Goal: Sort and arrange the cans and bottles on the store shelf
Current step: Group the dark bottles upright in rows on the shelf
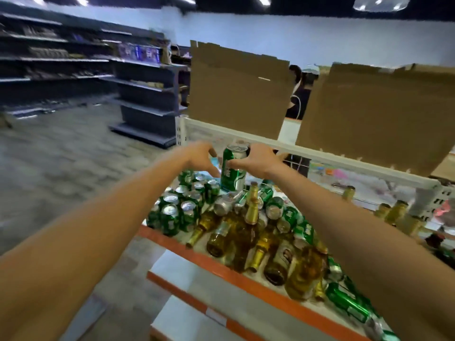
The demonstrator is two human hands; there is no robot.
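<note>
Cans and bottles crowd the orange-edged shelf (187,249) below my arms, and one tall green can (232,168) is up in my right hand (261,161). My right fingers (253,150) curl over its top and far side while the thumb presses across its front, so it is firmly gripped. My left hand (202,156) hovers just left of it, fingers curved and spread, holding nothing; whether the thumb tip touches the can I cannot tell.

The held can is nearly upright, leaning slightly. It is glossy green with white lettering, a white swoosh low on its side and a silver lid. It hangs above the far end of the shelf.

Below it, on the left, stands a cluster of upright green cans (182,207), about ten; blur stops an exact count. Beside them one silver can (222,205) lies on its side. One upright bottle (253,205) with a gold foil neck rises in the middle. Around it lie about six amber bottles (278,259), tipped over and pointing various ways. At least five fallen green cans (347,301) are mixed among them and trail off to the near right. Farther right, three standing bottles (396,210) show beyond my right forearm.

Over the shelf runs a white rail (320,156), with two cardboard sheets (236,89) propped above it. Dark store shelving (145,94) fills the far left.
</note>
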